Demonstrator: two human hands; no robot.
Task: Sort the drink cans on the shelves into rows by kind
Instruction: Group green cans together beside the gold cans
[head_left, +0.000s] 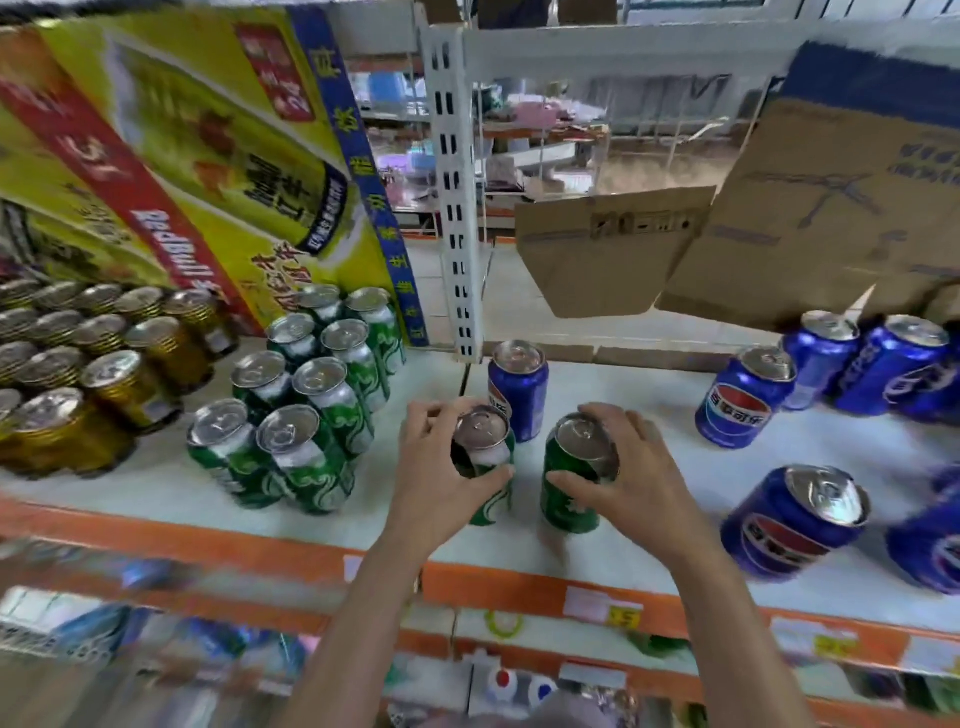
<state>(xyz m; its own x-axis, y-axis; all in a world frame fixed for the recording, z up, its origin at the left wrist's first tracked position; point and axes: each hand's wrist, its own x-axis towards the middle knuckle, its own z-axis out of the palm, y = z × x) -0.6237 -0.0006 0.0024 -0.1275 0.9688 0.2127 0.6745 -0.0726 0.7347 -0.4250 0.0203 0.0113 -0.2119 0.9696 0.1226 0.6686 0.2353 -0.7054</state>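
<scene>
Blue can (742, 402) at right: Pepsi globe logo with Chinese "百事可乐". Yellow carton (208, 156) at upper left: "Red Bull" in white on red stripe, seen upside down; large Chinese characters, "红牛" legible. Green-can lettering, cardboard-box print, shelf price tags: too blurred to read.

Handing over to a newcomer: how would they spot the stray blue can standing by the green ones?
Find the white perforated shelf post. At its foot stands one blue can, just behind the green can in the left hand. It is the only blue can there; the rest sit far right.
</scene>
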